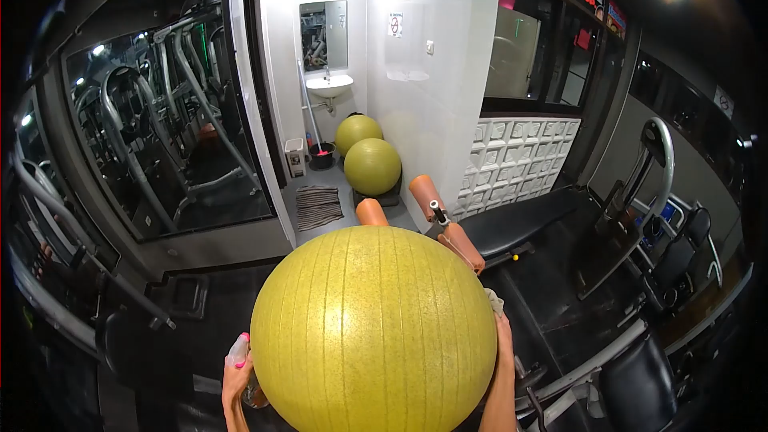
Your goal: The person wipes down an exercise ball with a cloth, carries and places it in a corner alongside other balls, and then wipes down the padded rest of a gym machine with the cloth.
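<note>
A large yellow exercise ball [372,328] fills the lower middle of the view, between my two hands. My left hand [237,374] is at its left side, with fingers closed around a clear bottle [239,350] that has a pink part at the top. At the ball's right side, my right hand [502,326] rests against it with a pale cloth [494,302] at the fingers. Most of the right hand's fingers are hidden behind the ball and cloth.
Two green balls [372,166] stand near a sink [330,86], a black bucket [322,157] and a striped mat [318,208]. Beyond the held ball are orange rollers [461,245] and a black bench [520,222]. Gym machines [640,192] stand on the right.
</note>
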`<action>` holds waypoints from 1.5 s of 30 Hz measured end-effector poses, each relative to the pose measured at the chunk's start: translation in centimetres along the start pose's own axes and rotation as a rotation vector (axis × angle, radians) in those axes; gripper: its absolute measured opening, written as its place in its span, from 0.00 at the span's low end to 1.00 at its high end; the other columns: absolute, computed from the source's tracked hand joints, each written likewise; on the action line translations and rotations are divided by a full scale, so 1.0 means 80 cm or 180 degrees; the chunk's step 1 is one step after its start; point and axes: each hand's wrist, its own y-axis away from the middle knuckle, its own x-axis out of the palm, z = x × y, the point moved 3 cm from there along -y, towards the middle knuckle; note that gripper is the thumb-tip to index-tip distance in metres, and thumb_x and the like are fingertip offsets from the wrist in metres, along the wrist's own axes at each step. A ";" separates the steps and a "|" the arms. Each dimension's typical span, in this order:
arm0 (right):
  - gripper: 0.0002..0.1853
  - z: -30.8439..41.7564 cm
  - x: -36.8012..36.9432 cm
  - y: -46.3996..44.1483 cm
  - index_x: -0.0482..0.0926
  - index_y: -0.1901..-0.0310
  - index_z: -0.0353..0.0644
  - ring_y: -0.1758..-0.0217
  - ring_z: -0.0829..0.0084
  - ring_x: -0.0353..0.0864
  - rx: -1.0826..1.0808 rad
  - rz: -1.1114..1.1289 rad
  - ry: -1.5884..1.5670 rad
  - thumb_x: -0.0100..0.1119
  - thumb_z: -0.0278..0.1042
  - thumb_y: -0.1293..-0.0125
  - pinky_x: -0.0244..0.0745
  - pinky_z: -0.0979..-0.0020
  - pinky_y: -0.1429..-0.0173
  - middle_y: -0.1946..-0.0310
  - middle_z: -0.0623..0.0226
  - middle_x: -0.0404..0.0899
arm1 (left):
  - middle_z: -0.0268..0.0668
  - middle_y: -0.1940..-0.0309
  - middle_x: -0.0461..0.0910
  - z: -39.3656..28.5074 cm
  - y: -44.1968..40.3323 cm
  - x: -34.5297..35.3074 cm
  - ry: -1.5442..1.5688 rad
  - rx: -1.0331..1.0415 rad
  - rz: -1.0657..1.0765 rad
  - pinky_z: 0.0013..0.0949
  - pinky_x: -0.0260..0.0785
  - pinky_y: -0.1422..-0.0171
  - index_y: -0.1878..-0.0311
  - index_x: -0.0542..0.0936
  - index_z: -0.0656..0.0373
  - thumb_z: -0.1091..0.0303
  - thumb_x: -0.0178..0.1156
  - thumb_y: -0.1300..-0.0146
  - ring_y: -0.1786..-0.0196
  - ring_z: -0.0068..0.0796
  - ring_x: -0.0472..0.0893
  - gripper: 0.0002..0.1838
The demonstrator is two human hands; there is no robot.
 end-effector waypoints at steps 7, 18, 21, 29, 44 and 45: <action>0.20 0.029 0.098 -0.096 0.71 0.41 0.39 0.52 0.73 0.75 -0.0107 -0.0302 0.0120 0.42 0.33 0.33 0.68 0.74 0.48 0.50 0.66 0.76 | 0.38 0.45 0.74 0.008 -0.142 0.001 0.0069 -0.0057 -0.0270 0.31 0.65 0.40 0.37 0.66 0.68 0.56 0.59 0.35 0.44 0.27 0.73 0.31; 0.21 0.024 0.191 -0.271 0.71 0.40 0.39 0.52 0.73 0.75 0.0176 -0.0250 0.0196 0.42 0.32 0.33 0.68 0.74 0.48 0.50 0.65 0.76 | 0.38 0.52 0.78 -0.022 -0.345 0.004 0.0200 -0.0152 -0.0443 0.30 0.68 0.45 0.38 0.67 0.68 0.58 0.62 0.37 0.50 0.27 0.76 0.31; 0.21 0.022 0.212 -0.304 0.71 0.40 0.39 0.52 0.73 0.75 0.0201 -0.0290 0.0194 0.42 0.32 0.33 0.68 0.74 0.48 0.50 0.65 0.76 | 0.38 0.53 0.78 -0.014 -0.391 0.004 0.0204 -0.0224 -0.0391 0.30 0.68 0.46 0.37 0.67 0.67 0.61 0.62 0.37 0.52 0.26 0.77 0.29; 0.21 0.014 0.285 -0.366 0.71 0.40 0.39 0.52 0.73 0.75 0.0194 -0.0633 0.0154 0.41 0.32 0.33 0.68 0.74 0.47 0.50 0.65 0.76 | 0.37 0.52 0.78 -0.008 -0.544 -0.003 0.0336 -0.0342 -0.0122 0.27 0.68 0.47 0.38 0.67 0.68 0.64 0.62 0.37 0.54 0.23 0.76 0.28; 0.21 0.007 0.416 -0.392 0.70 0.40 0.39 0.51 0.72 0.75 0.0186 -0.1470 0.0137 0.41 0.31 0.33 0.69 0.74 0.47 0.49 0.65 0.76 | 0.43 0.47 0.77 -0.037 -0.813 -0.039 -0.0296 0.0142 0.1101 0.32 0.65 0.39 0.38 0.69 0.68 0.54 0.59 0.36 0.44 0.29 0.75 0.31; 0.21 0.008 0.419 -0.395 0.70 0.40 0.39 0.51 0.72 0.75 0.0177 -0.1509 0.0146 0.41 0.31 0.33 0.69 0.74 0.47 0.49 0.65 0.76 | 0.43 0.47 0.77 -0.034 -0.827 -0.036 -0.0286 0.0140 0.1139 0.32 0.65 0.39 0.38 0.69 0.68 0.54 0.59 0.36 0.44 0.29 0.75 0.31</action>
